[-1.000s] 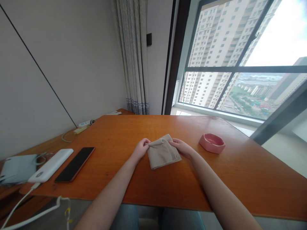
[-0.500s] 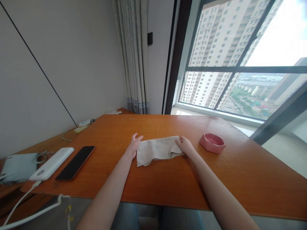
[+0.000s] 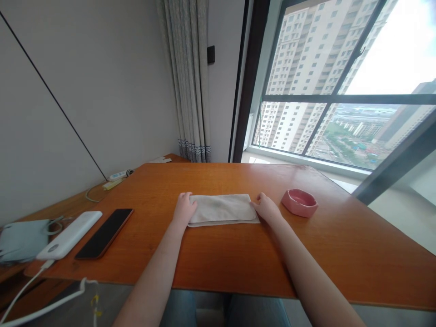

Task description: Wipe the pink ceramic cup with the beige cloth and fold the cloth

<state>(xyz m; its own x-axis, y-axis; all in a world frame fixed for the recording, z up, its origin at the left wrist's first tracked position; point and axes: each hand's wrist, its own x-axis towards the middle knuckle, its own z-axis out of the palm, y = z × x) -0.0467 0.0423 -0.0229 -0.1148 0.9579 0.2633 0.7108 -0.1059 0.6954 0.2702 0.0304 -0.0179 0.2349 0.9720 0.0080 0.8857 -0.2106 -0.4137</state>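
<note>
A pale beige cloth (image 3: 223, 209) lies folded into a long strip on the wooden table, nearly flat, with a lower layer showing along its near edge. My left hand (image 3: 184, 210) is closed on the cloth's left end, its fingers curled over the edge. At the opposite end, my right hand (image 3: 268, 210) pinches the right edge between thumb and fingers; part of that grip is hidden behind the hand.
To the right of my right hand sits a pink angular bowl (image 3: 299, 203). A black phone (image 3: 104, 234) and a white power bank (image 3: 70, 235) with a cable lie at the left. The brown table (image 3: 231, 259) ends just before my lap.
The cloth, earlier slanted with a rumpled near edge, now lies straighter and smoother. My left hand has shifted slightly left, and its raised fingers have come down onto the cloth's end.
</note>
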